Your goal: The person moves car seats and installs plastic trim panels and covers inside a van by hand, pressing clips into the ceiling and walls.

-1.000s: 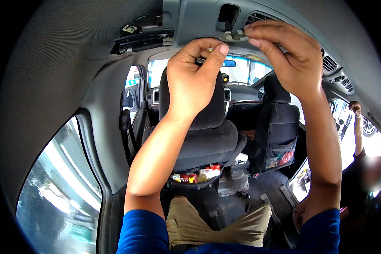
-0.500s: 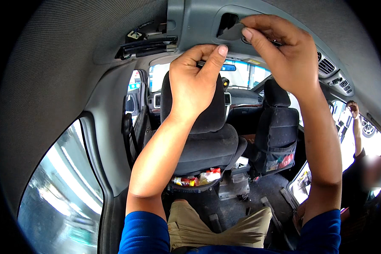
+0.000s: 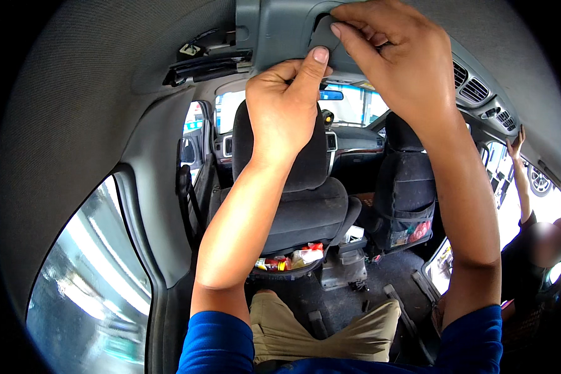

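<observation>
Cover (image 3: 323,34) — between right fingertips (image 3: 337,29), left thumb (image 3: 318,58) below

Small smooth grey cover piece (image 3: 325,33), partly hidden, held up at overhead panel (image 3: 282,32).

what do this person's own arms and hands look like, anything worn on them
Short, plain blue sleeves cover the upper arms and end above the elbows. The forearms are bare. The left hand and right hand are ungloved, with no ring, watch or bracelet visible.
</observation>
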`<control>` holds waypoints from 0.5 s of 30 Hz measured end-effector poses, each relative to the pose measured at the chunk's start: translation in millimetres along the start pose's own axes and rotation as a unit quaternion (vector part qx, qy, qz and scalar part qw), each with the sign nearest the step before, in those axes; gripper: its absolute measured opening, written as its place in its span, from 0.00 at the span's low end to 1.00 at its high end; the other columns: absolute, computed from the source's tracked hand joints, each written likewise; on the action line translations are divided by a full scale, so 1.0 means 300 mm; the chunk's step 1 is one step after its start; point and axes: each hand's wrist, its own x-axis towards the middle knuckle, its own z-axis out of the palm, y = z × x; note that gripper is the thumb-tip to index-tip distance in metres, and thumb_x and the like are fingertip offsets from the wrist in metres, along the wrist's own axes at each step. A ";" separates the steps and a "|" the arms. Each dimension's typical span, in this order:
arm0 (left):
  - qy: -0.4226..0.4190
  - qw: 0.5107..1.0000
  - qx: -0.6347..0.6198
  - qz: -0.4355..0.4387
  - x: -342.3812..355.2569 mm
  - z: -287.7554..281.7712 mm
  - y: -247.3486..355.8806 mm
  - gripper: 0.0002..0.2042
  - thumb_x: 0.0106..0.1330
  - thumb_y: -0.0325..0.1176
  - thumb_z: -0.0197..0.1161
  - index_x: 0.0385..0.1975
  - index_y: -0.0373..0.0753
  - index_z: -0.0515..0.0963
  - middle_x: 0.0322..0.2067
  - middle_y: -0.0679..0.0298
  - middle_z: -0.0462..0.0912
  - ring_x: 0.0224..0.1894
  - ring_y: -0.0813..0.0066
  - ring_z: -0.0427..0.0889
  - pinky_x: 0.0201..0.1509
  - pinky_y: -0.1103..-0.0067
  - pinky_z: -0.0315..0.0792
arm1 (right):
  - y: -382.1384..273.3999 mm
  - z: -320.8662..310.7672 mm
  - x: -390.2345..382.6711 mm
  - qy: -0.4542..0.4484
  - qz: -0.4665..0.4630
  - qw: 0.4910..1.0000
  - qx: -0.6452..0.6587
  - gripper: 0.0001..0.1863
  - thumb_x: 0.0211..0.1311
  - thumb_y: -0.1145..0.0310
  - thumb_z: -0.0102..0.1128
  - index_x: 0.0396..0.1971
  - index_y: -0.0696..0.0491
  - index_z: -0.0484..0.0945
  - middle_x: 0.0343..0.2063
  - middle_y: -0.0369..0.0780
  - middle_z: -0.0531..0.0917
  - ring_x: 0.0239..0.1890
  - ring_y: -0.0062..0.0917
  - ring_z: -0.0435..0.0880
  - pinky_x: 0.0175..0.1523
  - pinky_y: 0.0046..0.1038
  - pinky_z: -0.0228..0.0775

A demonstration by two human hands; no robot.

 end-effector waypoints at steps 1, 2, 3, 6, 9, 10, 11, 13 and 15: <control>-0.001 1.000 -0.006 0.002 0.002 -0.001 -0.006 0.19 0.65 0.44 0.63 0.24 0.31 0.81 0.11 0.71 0.70 0.13 0.87 0.65 0.17 0.87 0.56 | -0.002 0.005 -0.003 -0.001 0.043 0.998 0.049 0.07 0.50 0.75 0.66 0.31 0.59 0.82 0.24 0.44 0.80 0.25 0.34 0.82 0.30 0.29 0.73; -0.002 1.000 -0.013 0.005 0.002 0.000 -0.010 0.19 0.65 0.44 0.62 0.24 0.31 0.81 0.11 0.71 0.70 0.13 0.87 0.65 0.16 0.87 0.56 | -0.004 0.012 -0.007 -0.002 0.086 0.991 0.098 0.07 0.50 0.75 0.66 0.30 0.59 0.81 0.24 0.44 0.80 0.25 0.34 0.82 0.30 0.29 0.73; -0.002 1.000 -0.022 -0.003 -0.001 0.002 -0.008 0.19 0.65 0.44 0.63 0.24 0.31 0.81 0.11 0.71 0.70 0.13 0.87 0.65 0.16 0.87 0.56 | -0.010 0.011 -0.006 -0.008 0.099 0.990 0.098 0.07 0.50 0.75 0.66 0.30 0.59 0.81 0.24 0.44 0.80 0.25 0.34 0.82 0.30 0.29 0.73; -0.003 0.999 -0.046 -0.024 -0.006 0.005 0.004 0.19 0.65 0.44 0.63 0.25 0.30 0.81 0.12 0.70 0.70 0.13 0.87 0.65 0.16 0.87 0.56 | -0.036 -0.012 0.009 -0.035 0.076 0.997 0.000 0.07 0.50 0.73 0.66 0.30 0.59 0.80 0.24 0.44 0.79 0.25 0.34 0.81 0.31 0.30 0.73; -0.010 0.997 -0.065 -0.032 -0.008 0.008 0.006 0.18 0.65 0.43 0.63 0.25 0.30 0.81 0.12 0.70 0.71 0.13 0.86 0.65 0.16 0.87 0.56 | -0.012 0.000 0.003 -0.025 0.094 0.991 0.087 0.08 0.51 0.72 0.66 0.28 0.60 0.79 0.24 0.45 0.78 0.25 0.35 0.81 0.31 0.31 0.72; -0.013 0.997 -0.068 -0.030 -0.007 0.006 0.005 0.18 0.65 0.43 0.63 0.26 0.30 0.81 0.12 0.70 0.71 0.13 0.86 0.65 0.16 0.87 0.56 | -0.013 0.000 0.005 -0.026 0.096 0.991 0.094 0.08 0.52 0.71 0.66 0.28 0.60 0.79 0.23 0.45 0.78 0.25 0.35 0.81 0.31 0.31 0.72; -0.016 0.997 -0.071 -0.028 -0.007 0.004 0.004 0.18 0.65 0.43 0.63 0.26 0.30 0.81 0.13 0.70 0.71 0.13 0.86 0.65 0.16 0.87 0.56 | -0.027 -0.010 0.011 -0.031 0.093 0.993 0.068 0.08 0.52 0.71 0.66 0.28 0.60 0.79 0.23 0.45 0.78 0.26 0.35 0.81 0.31 0.31 0.71; -0.013 0.996 -0.084 -0.032 -0.005 0.011 0.003 0.17 0.65 0.42 0.63 0.25 0.31 0.82 0.11 0.70 0.71 0.13 0.87 0.65 0.16 0.87 0.58 | -0.027 -0.017 0.018 -0.040 0.072 0.996 0.033 0.08 0.52 0.72 0.66 0.27 0.60 0.78 0.21 0.44 0.78 0.25 0.33 0.81 0.30 0.30 0.71; -0.015 0.995 -0.088 -0.040 -0.007 0.018 0.006 0.16 0.65 0.41 0.64 0.26 0.31 0.82 0.11 0.70 0.71 0.13 0.88 0.66 0.17 0.87 0.58 | -0.004 -0.019 0.026 -0.048 0.034 0.998 0.013 0.08 0.51 0.72 0.66 0.26 0.61 0.78 0.20 0.44 0.77 0.23 0.30 0.80 0.28 0.28 0.70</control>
